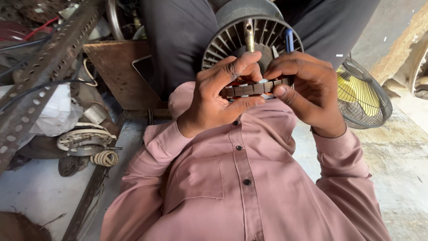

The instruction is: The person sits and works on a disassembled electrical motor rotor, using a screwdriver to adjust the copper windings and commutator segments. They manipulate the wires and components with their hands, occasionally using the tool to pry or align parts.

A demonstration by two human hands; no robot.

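Note:
Both hands hold a brown laminated metal ring, a motor stator core, edge-on in front of my pink shirt. My left hand pinches its left side between thumb and fingers. My right hand grips its right end, thumb on the lower edge. Just behind the hands a round grey finned fan motor housing rests on my dark trousers. A brass shaft and a blue strip stand up from it.
A rusty perforated angle bar slants across the left. Beside it are a brown metal plate, a white plastic bag and old motor parts with a wire coil. A wire fan guard with yellow blades lies at right on the concrete floor.

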